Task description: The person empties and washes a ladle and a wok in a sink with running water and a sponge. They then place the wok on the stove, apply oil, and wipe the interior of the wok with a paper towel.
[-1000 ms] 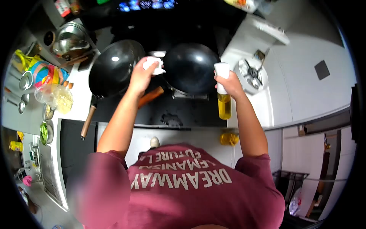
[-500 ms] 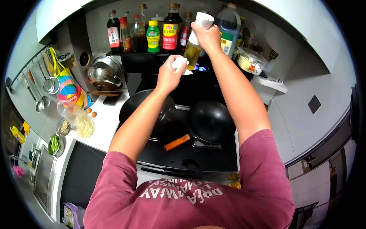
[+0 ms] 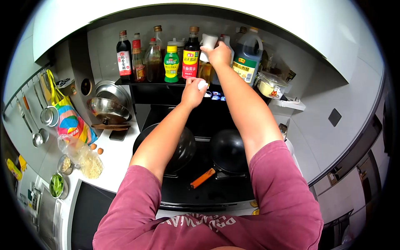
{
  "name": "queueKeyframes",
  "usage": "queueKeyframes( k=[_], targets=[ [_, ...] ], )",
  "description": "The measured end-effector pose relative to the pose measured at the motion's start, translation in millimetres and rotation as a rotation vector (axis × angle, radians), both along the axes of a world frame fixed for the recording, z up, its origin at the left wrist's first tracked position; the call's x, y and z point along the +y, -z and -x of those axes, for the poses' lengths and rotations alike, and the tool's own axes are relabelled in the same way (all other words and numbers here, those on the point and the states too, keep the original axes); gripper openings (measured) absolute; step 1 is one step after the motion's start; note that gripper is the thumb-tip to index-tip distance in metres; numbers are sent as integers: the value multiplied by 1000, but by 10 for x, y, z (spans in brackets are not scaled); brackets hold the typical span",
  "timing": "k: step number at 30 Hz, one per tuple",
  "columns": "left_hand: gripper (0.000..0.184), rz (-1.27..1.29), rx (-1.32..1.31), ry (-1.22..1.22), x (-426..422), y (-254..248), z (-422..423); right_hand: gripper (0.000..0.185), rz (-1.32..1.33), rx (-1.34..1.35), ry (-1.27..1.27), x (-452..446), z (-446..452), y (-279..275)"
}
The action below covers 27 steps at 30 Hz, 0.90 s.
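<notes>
My right hand (image 3: 219, 56) is wrapped round the white top of an oil spray bottle (image 3: 204, 71), which has yellowish oil inside. The bottle stands upright at the shelf (image 3: 166, 82), between a soy sauce bottle (image 3: 190, 56) and a large blue-capped-looking jug of vinegar (image 3: 246, 54); whether its base touches the shelf I cannot tell. Just below it, my left hand (image 3: 192, 93) is closed on a crumpled white tissue (image 3: 202, 84). Under my forearms are a black wok (image 3: 228, 150) with a wooden handle and a second dark pan (image 3: 183, 150) on the stove.
More bottles line the shelf, including a green sauce bottle (image 3: 171, 64) and a dark vinegar bottle (image 3: 124, 56). A lidded container (image 3: 271, 85) sits at the right. On the left counter are eggs (image 3: 100, 151), a bag of noodles (image 3: 91, 164) and a bowl of greens (image 3: 57, 185).
My right hand has brought the oil spray bottle from a tilted position above the stove to upright among the shelf bottles. My left hand has drawn slightly away from it, still with the tissue.
</notes>
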<state>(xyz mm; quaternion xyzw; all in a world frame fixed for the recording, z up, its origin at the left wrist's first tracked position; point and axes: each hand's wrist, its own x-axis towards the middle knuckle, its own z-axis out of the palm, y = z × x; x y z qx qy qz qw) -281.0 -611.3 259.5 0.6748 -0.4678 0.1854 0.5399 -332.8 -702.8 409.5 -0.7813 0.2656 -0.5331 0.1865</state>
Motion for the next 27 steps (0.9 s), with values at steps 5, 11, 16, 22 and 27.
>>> queueKeyframes(
  k=[5,11,16,22,27],
  targets=[
    [29,129,6,-4,-46,37,-51,48,38,-80,-100,-59,120,291],
    [32,246,508,394,132,401,389,25,118,-148,-533,211,1050,1454],
    [34,98,955,656,188,1042,1099,46,334,136,-379,298,1804,2475],
    [39,-208,1179,696,72,1651,1537,33,242,260,-390,40,2228,3023],
    [50,-506,662,466,169,1859,1453,23,-160,440,-469,-972,2471,3423]
  ],
)
